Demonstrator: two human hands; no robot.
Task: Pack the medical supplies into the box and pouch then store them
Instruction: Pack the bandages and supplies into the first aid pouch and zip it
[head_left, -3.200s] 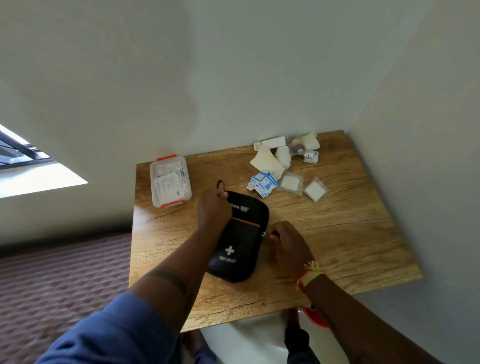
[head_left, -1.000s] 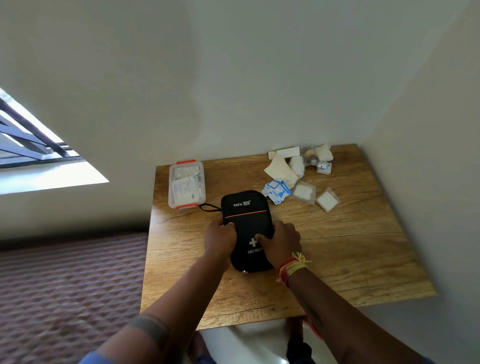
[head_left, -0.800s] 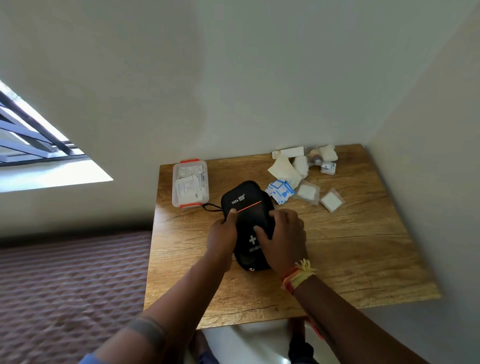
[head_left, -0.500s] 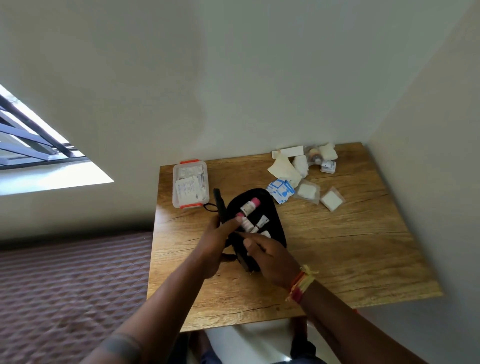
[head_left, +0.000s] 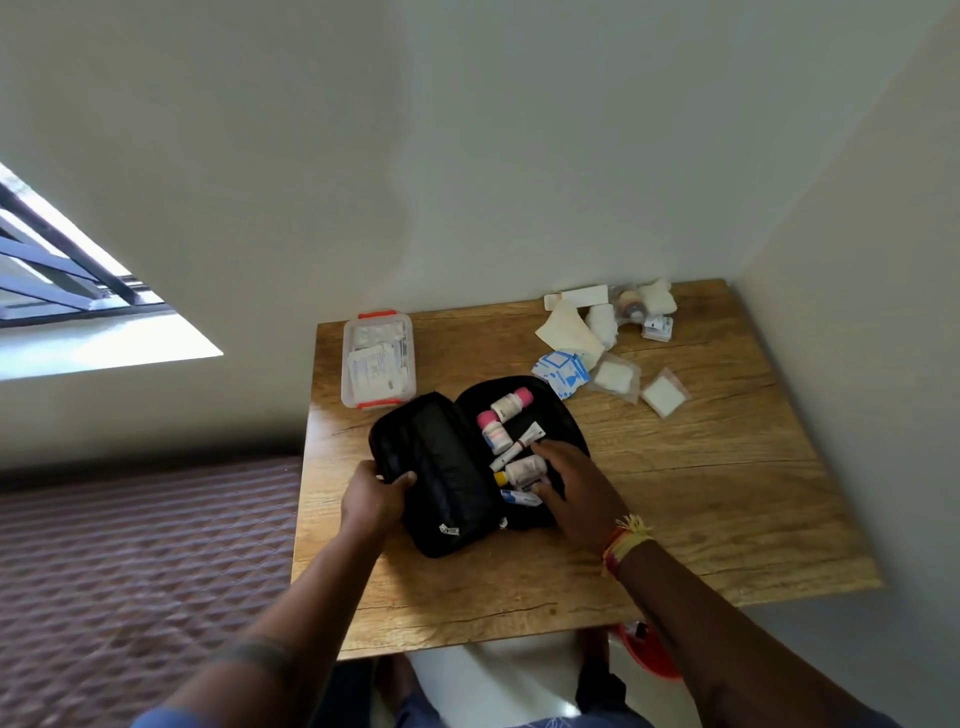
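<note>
On the wooden counter (head_left: 675, 499), the open black fabric pouch (head_left: 457, 467) is gripped at its left flap by the left hand (head_left: 371, 499); small tubes inside are partly hidden under the right hand (head_left: 576, 488), fingers spread.

Blue sleeve (head_left: 171, 719), wrist threads (head_left: 626, 540) (perhaps yellow-red)

Open pouch (head_left: 447, 467) fills table (head_left: 727, 493) centre; box (head_left: 378, 359) behind-left, supplies (head_left: 597, 338) behind-right; right side bare.

Black pouch (head_left: 447, 467) splayed open flat; closed clear box (head_left: 378, 358) just behind; loose supplies (head_left: 597, 343) far-right.
</note>
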